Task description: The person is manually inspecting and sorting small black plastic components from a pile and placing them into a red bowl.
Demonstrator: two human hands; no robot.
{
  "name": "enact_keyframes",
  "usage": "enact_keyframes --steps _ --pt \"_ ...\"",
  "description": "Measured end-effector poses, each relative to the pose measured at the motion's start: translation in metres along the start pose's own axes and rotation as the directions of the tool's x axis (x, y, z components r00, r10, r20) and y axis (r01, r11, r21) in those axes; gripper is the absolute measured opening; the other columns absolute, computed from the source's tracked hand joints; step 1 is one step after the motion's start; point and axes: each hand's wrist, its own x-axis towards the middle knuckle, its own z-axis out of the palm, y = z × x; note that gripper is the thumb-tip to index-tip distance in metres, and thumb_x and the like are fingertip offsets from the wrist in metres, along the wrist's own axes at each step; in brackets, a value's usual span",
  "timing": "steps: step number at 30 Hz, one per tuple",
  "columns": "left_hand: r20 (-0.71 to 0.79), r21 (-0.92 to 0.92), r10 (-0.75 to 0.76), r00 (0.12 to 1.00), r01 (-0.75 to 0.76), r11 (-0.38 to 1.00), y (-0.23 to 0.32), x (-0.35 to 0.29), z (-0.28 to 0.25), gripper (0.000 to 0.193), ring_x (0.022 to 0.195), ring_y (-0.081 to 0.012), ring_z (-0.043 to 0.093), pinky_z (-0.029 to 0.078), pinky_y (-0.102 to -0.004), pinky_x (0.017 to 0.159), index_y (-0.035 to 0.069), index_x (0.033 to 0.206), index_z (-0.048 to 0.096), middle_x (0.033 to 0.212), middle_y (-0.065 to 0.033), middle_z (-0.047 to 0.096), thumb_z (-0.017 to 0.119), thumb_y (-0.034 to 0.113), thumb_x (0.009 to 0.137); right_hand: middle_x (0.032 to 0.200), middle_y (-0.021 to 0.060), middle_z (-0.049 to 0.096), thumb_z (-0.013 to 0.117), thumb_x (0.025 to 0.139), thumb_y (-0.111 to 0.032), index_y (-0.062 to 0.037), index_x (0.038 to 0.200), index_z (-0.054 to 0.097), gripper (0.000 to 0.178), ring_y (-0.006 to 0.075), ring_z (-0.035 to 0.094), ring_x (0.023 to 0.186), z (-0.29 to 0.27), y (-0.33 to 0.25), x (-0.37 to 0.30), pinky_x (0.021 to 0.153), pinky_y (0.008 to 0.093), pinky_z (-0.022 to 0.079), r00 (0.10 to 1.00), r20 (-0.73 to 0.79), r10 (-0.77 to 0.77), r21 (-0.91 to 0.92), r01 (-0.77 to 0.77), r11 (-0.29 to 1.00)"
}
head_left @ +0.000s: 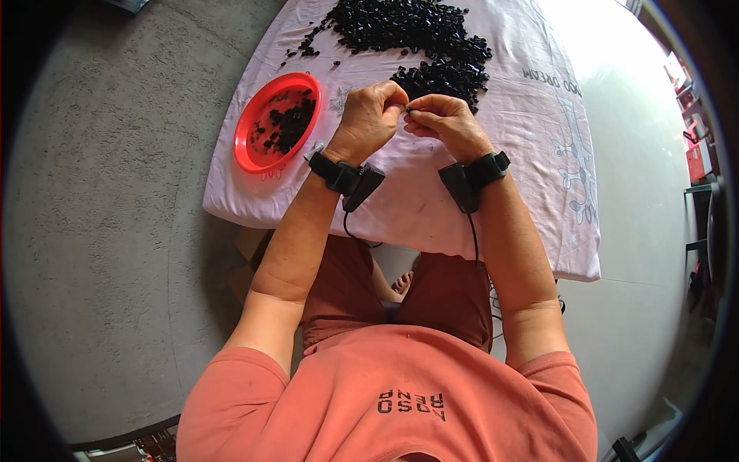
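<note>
Left hand (368, 119) and right hand (453, 123) are being held fingertip to fingertip, both pinched closed; one small black piece (408, 111) is being gripped between them, over the cloth (523, 123), just short of the near heap (443, 81). Most of the piece is being covered by fingers; exact shape can't be told.

Progress: only this piece is being handled. Near heap and larger far heap (400, 27) of similar loose pieces are being left on the cloth, running into each other, with strays at the far heap's left. A much smaller batch (291, 127) is being kept in the red bowl (258, 158). Done or waiting can't be told; if done, the bulk looks outstanding.

Containers: red bowl, round, is being supported by the cloth left of the left hand. Batch is being contained mostly toward its right side, bare bottom showing elsewhere.
</note>
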Motion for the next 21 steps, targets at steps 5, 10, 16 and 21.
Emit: enact_keyframes --steps 5,10,16,21 --pt "0.005 0.059 0.131 0.991 -0.131 0.990 0.004 0.004 0.000 0.009 0.073 -0.0239 0.068 0.053 -0.0333 0.068 0.001 0.091 0.067 0.082 -0.0130 0.069 0.062 0.000 0.084 0.094 0.0084 0.071 0.065 0.094 -0.011 0.0005 0.108 0.067 0.019 0.0148 0.070 0.083 -0.002 0.003 0.001 0.077 0.0263 0.058 1.000 0.003 -0.013 -0.059 0.013 0.998" --pt "-0.003 0.045 0.145 0.989 -0.145 0.988 0.007 0.007 0.000 0.007 0.071 -0.0230 0.067 0.052 -0.0330 0.066 0.000 0.089 0.067 0.081 -0.0127 0.068 0.063 0.000 0.083 0.091 0.0080 0.071 0.065 0.094 -0.012 0.0011 0.106 0.067 0.018 0.0142 0.070 0.081 -0.004 0.001 0.002 0.075 0.0259 0.058 0.999 0.002 -0.043 -0.086 0.043 0.995" --pt "0.009 -0.050 0.135 0.991 -0.134 0.990 0.008 0.017 0.001 0.005 0.068 -0.0148 0.065 0.052 -0.0294 0.065 0.000 0.089 0.068 0.079 -0.0098 0.069 0.065 0.002 0.085 0.090 0.0065 0.071 0.064 0.095 -0.013 -0.0014 0.107 0.067 0.017 0.0127 0.068 0.080 -0.015 -0.005 0.000 0.073 0.0248 0.056 0.994 0.027 -0.108 -0.118 0.111 0.987" --pt "-0.029 -0.155 -0.009 1.000 0.004 0.988 0.014 0.021 0.005 0.007 0.069 -0.0124 0.065 0.052 -0.0282 0.066 0.000 0.091 0.069 0.079 -0.0080 0.070 0.066 0.005 0.087 0.092 0.0065 0.070 0.064 0.094 -0.016 -0.0025 0.106 0.067 0.018 0.0122 0.067 0.079 -0.019 -0.008 0.001 0.071 0.0241 0.055 0.993 -0.040 -0.115 -0.077 0.112 0.991"
